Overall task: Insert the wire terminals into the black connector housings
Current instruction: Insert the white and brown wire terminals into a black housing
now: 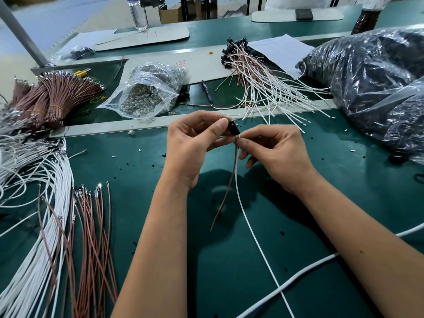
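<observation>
Above the green worktop (298,226), a black connector housing (232,128) is pinched between the thumb and fingers of the left hand (192,143), while a white wire (250,226) is gripped just below the housing by the fingertips of the right hand (275,152). A brown wire (226,191) is seen hanging from the housing beside the white one. Loose white and brown wires (57,237) are spread at the left of the worktop, and finished assemblies (263,88) are piled behind the hands.
</observation>
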